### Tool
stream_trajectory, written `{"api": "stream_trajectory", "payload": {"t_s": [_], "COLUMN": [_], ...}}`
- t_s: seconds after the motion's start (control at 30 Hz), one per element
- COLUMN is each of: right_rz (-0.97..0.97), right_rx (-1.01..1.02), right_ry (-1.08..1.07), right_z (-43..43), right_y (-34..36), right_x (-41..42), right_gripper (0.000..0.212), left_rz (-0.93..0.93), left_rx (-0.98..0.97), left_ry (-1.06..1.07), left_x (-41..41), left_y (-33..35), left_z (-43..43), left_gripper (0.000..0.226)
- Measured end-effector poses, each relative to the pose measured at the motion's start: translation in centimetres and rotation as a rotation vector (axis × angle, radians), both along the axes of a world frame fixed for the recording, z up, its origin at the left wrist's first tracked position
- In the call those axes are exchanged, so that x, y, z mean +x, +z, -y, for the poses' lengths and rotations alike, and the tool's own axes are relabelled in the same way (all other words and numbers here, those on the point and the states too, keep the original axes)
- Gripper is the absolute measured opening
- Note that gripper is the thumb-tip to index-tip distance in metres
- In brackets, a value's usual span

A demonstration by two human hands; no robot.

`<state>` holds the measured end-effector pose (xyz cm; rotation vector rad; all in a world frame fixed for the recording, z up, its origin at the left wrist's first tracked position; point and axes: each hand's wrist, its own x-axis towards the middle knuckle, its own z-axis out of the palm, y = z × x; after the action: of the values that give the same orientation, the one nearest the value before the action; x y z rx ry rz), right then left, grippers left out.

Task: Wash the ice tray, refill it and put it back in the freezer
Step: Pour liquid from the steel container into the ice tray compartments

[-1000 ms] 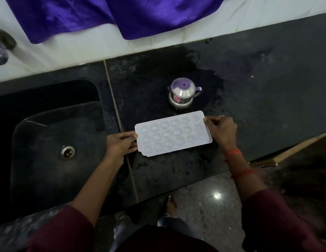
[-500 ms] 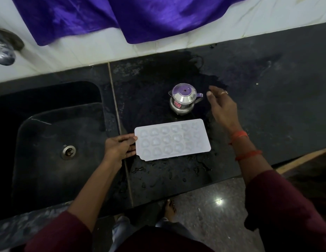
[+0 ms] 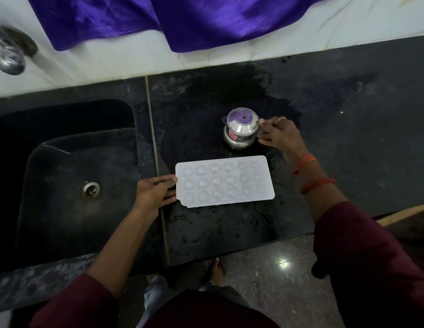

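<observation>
The thumb of the left hand lies on top of the left short edge of the white rectangular plastic ice tray. Its fingers are tucked against the same edge lower down, so the hand pinches that end. The tray lies flat on the black stone worktop, long side running left to right, with three rows of rounded hollows facing up. Its left end is just right of the pale seam between worktop and sink.

The fingers of the right hand are spread at the right side of the small steel jug with a clear domed lid, forefinger high near the lid and thumb lower against the body. I cannot tell whether they have a firm grip on it. One finger bears a ring, and two orange bands circle the wrist. The jug stands upright on the worktop just behind the tray, apart from it, on a dark wet patch. Water drops lie on the worktop in front of the tray.

To the left is the black stone sink with a metal drain, and a steel tap above it. A purple cloth hangs over the white tiled wall. Maroon sleeves cover both arms, and a bare foot stands on the speckled floor.
</observation>
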<state>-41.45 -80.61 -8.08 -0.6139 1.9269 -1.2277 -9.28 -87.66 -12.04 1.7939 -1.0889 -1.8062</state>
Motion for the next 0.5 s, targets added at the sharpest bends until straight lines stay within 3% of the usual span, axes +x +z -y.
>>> {"api": "stream_trajectory", "payload": {"t_s": [0.33,0.5], "right_rz": [0.027,-0.102], "right_rx": [-0.061,-0.076], "right_ry": [-0.044,-0.047], "right_z": [-1.3,-3.5], "right_y": [0.5,2.7], "right_x": [0.2,-0.7], "right_gripper": [0.020,0.027], "left_rz": [0.001,-0.007], "left_rx": [0.002,0.004], "left_ry": [-0.011,-0.022], "left_x": [0.2,0.2], "left_y": [0.4,0.7], "left_z": [-0.1,-0.1], "left_gripper": [0.003,0.010]}}
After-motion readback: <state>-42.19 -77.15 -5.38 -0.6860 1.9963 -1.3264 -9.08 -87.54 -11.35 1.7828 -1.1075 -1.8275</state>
